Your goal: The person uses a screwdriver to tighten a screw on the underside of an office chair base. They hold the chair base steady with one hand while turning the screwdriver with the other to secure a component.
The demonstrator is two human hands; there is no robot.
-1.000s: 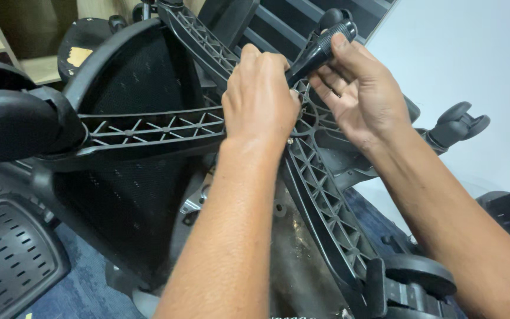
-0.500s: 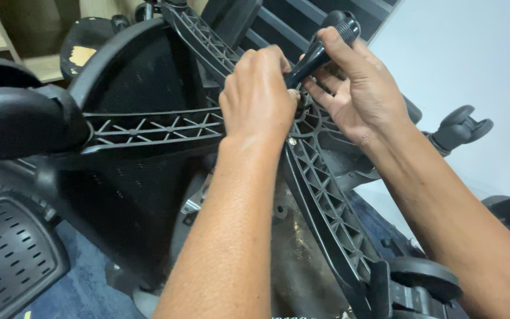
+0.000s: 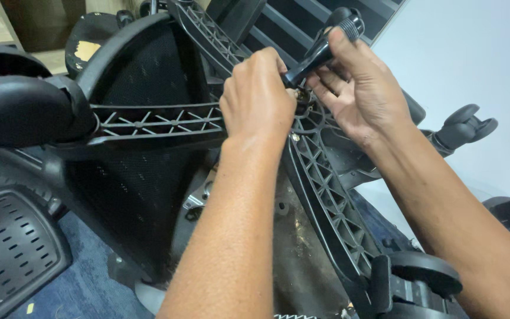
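A: Head view. Upturned chair base [image 3: 332, 207], black, ribbed spokes fanning out from the hub [image 3: 302, 103].

B: Left hand [image 3: 258, 100]?

A: Laid over the hub, knuckles up, fingers curled together and pressed down at the centre. Fingertips hidden; cannot tell exactly what gets pinched beneath.

B: Right hand [image 3: 358, 94]?

A: Wrapped round a black tool handle [image 3: 323, 50]. Thumb along the top near the ribbed end, fingers loosely folded beneath. Handle slanting down-left, its lower end meeting the hub just beside the left knuckles.

B: Tip of the tool?

A: Hidden between the two hands. A small brass-coloured glint right there at the hub, too small to make out.

B: Spokes?

A: One running left to a caster [image 3: 22, 109], large and close to the lens. One running down-right to another caster [image 3: 414, 283] near the bottom edge. A third going up-left behind the left hand. A further caster [image 3: 464, 124] at far right, beyond the right wrist.

B: Around it?

A: Mesh chair back [image 3: 143, 195] under the base, dark. Perforated black panel [image 3: 10, 254] at lower left on blue carpet [image 3: 84, 289]. Pale wall [image 3: 473, 53] at upper right.
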